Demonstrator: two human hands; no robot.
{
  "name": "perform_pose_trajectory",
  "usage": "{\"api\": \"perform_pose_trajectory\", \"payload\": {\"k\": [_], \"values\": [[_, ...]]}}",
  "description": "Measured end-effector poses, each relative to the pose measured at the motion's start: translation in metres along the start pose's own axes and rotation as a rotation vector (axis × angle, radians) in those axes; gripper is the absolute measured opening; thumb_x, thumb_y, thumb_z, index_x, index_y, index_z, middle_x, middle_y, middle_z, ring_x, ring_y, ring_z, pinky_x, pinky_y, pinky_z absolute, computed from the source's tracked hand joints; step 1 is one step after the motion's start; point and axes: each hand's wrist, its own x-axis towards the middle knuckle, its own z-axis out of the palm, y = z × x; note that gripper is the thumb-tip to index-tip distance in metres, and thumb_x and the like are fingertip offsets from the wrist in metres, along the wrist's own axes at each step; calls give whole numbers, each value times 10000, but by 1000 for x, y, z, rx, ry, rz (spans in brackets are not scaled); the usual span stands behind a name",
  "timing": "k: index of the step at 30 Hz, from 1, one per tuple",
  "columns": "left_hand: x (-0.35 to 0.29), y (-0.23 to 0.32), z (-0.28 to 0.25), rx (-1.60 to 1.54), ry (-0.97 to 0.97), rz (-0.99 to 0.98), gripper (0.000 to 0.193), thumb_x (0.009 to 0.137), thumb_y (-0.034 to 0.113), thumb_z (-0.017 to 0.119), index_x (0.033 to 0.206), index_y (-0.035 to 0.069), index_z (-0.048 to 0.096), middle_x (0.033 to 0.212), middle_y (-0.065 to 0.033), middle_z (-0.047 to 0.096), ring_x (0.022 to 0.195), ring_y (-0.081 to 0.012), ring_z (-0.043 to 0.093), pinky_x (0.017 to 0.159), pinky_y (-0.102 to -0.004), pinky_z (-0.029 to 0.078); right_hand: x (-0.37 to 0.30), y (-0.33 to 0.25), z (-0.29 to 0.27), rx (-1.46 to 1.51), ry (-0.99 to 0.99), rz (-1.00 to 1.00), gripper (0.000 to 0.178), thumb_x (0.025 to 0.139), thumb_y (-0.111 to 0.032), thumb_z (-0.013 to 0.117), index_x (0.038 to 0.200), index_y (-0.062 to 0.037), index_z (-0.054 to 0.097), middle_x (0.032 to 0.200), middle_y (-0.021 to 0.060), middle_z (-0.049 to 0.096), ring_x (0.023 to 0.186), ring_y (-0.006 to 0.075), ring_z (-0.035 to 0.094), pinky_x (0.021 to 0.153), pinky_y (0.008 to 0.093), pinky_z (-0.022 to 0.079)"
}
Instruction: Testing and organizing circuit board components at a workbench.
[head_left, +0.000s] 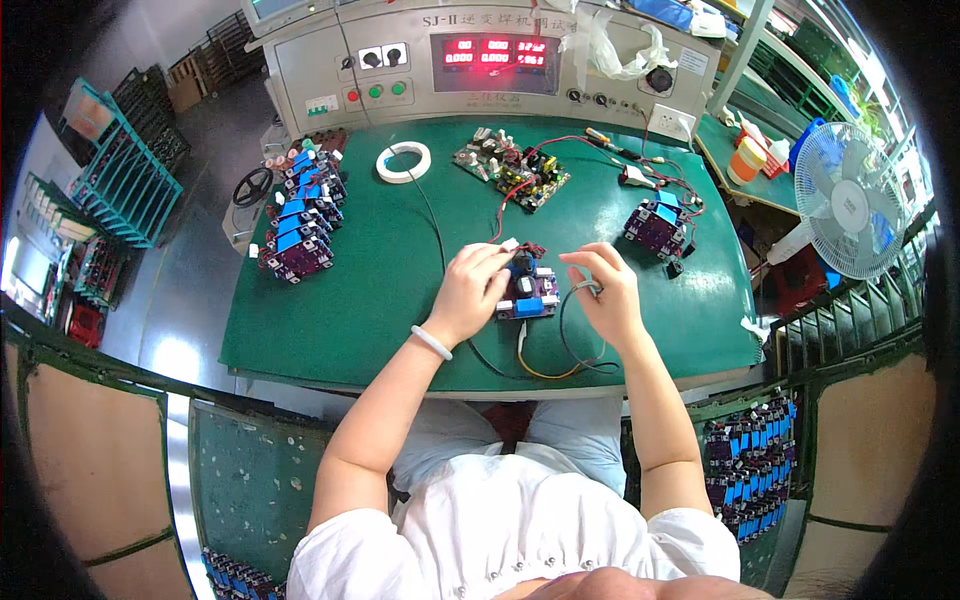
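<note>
A small purple circuit board point(528, 292) with blue and black parts lies on the green bench mat in front of me. My left hand point(468, 288) is closed on its left side, fingertips by a white connector point(510, 245) and dark red wires at the board's far edge. Just right of the board, my right hand point(608, 292) has bent fingers around a thin grey cable point(590, 286), which loops down toward the bench's front edge. Its fingertips are off the board. A yellow wire point(545, 376) runs from the board's near edge.
Purple boards point(300, 222) are lined up at left; another group point(658, 228) stands right. Behind are a larger board point(520, 170) with red leads and a white tape roll point(403, 162). A test console point(490, 75) with red digits backs the bench point(380, 330). A fan point(850, 200) stands right.
</note>
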Motion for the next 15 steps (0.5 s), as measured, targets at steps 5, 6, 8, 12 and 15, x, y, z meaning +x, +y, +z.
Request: {"api": "perform_pose_trajectory", "payload": {"k": [5,6,8,12,15], "values": [[7,34,22,50,-182,119,433,879,182,629,1264,-10,583,1262,-180,604,1186,-334,555,1050,-449,404,-13,-17,-6,38,77,-29,226,765,22,672,974,-62,674,866,104,616,759,249,612,647,335,495],[7,38,24,144,-243,182,468,867,193,644,1285,-4,567,1284,-171,595,1200,-319,553,1060,-455,398,-19,-21,-9,40,80,-30,226,765,22,672,974,-62,674,866,104,616,759,249,612,647,335,495],[7,43,25,176,-293,190,492,854,200,658,1296,7,559,1299,-161,588,1209,-307,551,1068,-459,393,-33,-29,-17,269,-188,-35,165,776,-11,689,937,-47,673,854,99,635,788,238,629,645,325,489],[10,40,24,201,-358,296,530,837,212,677,1319,31,548,1327,-137,579,1219,-284,549,1085,-460,381,-62,-52,-50,1447,-585,-109,189,759,-136,794,693,0,679,698,128,665,601,221,621,553,332,479],[11,33,17,102,-343,288,462,851,180,658,1285,39,584,1294,-140,604,1200,-291,563,1083,-452,386,-58,-55,-59,1717,-594,-349,224,811,-154,790,667,-17,687,660,123,655,540,192,609,479,264,453]]}}
